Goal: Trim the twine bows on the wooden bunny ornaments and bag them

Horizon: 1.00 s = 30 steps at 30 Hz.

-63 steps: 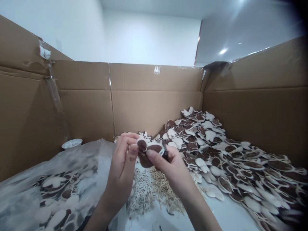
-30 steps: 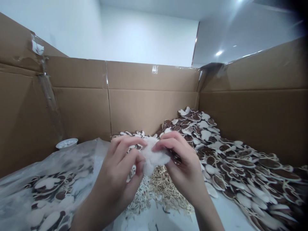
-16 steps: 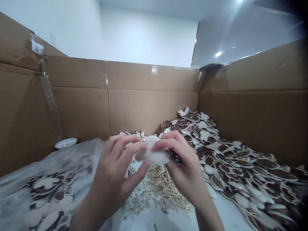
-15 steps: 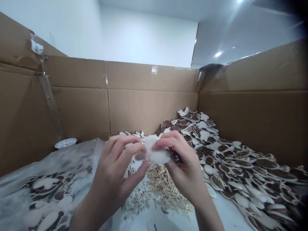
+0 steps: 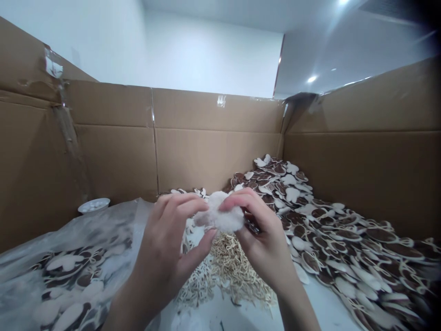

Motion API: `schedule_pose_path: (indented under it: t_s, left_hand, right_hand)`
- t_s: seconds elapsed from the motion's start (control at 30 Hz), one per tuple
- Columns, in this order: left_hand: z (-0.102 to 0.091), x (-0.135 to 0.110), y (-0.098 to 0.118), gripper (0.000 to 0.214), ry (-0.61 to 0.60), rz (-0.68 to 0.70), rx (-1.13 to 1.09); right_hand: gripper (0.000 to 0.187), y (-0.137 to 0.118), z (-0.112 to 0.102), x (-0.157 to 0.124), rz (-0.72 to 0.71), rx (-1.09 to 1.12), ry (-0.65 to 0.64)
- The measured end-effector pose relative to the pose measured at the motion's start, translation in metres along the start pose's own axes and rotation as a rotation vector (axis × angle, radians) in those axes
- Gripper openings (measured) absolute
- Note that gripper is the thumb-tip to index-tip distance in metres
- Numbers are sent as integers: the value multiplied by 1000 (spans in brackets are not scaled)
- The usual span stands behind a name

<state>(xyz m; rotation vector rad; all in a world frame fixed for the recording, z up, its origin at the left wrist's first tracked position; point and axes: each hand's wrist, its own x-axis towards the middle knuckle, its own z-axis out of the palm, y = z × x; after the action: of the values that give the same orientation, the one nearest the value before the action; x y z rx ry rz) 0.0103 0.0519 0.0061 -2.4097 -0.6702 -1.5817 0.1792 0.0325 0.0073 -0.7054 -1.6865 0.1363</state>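
In front of me, both hands are on a white fluffy lobed piece (image 5: pixel 225 218), held up above the work surface. My right hand (image 5: pixel 263 234) pinches its right part, thumb beneath and bent fingers over the top. My left hand (image 5: pixel 168 239) curls around its left end, with the fingertips at the upper edge and the thumb tip against the lower edge. Something dark and shiny shows under my right fingers, too small to make out. Below the hands lie a heap of beige string-like loops (image 5: pixel 234 271) and a heap of whitish small pieces (image 5: pixel 196 280).
A big pile of brown and white fluffy pieces with cord loops (image 5: pixel 330 248) fills the right side. At left, clear plastic sheeting (image 5: pixel 113 230) covers similar pieces. A white bowl (image 5: pixel 94 206) of small white items stands behind it. Cardboard walls (image 5: pixel 220 156) surround the white surface (image 5: pixel 255 317).
My left fingers have lifted and opened slightly around the white piece, while the thumb has shifted a little to the right. My right hand has barely moved.
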Motion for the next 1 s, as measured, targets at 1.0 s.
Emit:
schedule_pose_path:
  t_s: [1.0]
  left_hand:
    - [-18,-1,18,24,-109,301,-131]
  right_hand:
    - [28,26,12,5,438,225,171]
